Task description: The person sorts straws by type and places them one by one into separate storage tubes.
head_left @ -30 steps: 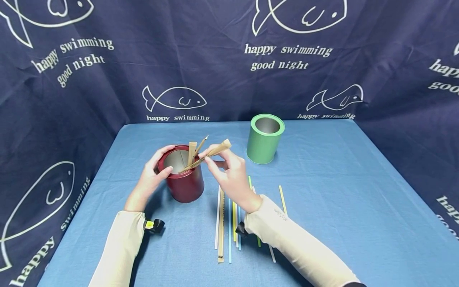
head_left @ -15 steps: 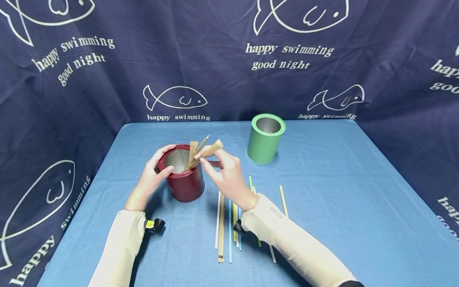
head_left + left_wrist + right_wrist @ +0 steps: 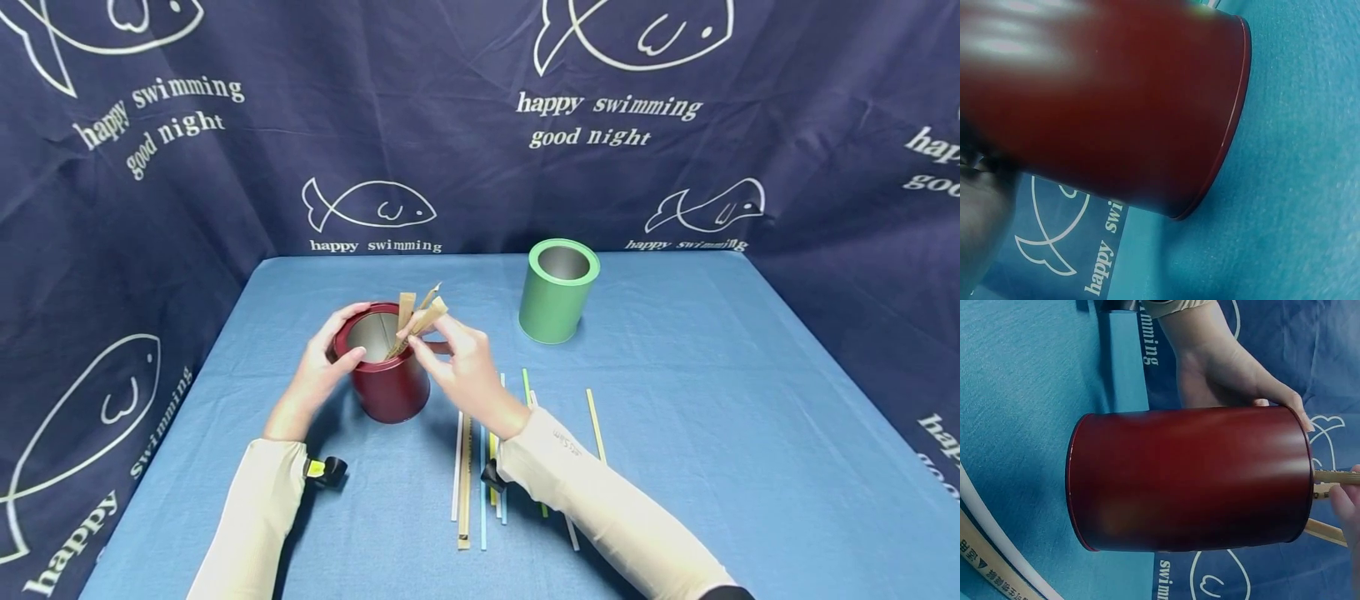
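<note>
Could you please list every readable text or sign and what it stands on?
"happy swimming": navy backdrop
"good night": navy backdrop
Triangle sign: paper straw wrapper on the table; Chinese characters beside it, too blurred to quote
Right sleeve, held straw wrapper: print too small to read

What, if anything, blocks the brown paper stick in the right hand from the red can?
Nothing visible: the lower end of the brown paper stick is already inside the red can; two other sticks lean close beside it.
</note>
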Available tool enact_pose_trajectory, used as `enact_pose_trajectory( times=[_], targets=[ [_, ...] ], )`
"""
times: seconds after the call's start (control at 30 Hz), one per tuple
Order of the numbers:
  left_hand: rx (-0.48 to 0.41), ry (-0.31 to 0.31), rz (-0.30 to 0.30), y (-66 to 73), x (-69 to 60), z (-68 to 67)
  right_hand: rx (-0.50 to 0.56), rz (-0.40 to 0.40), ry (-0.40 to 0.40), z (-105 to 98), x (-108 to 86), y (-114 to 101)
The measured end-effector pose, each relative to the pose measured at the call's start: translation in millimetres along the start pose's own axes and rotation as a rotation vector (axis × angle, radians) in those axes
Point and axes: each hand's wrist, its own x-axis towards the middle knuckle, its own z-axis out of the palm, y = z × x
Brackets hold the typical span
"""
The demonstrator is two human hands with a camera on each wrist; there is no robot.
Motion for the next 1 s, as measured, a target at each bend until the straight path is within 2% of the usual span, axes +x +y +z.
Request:
enact_pose_trajectory(
  times=[0.37, 0.57, 0.8, 1.0],
  targets=[
    [0.003, 0.002, -0.010, -0.8, -1.1, 0.4, -0.046, 0.013, -0.029, 4.5, 1.3, 6.7],
    [-0.004, 0.004, -0.005, -0.7, -0.9, 0.1, -0.085, -0.028, -0.048, 5.8, 2.1, 8.3],
    [-0.004, 0.009, -0.004, -0.4, -0.7, 0.9, -0.194, -0.080, -0.063, 6.5, 1.2, 9.8],
    [-0.013, 0.008, -0.001, -1.0, -0.7, 1.0, -0.249, -0.049, -0.084, 6.7, 4.4, 10.6]
  ],
)
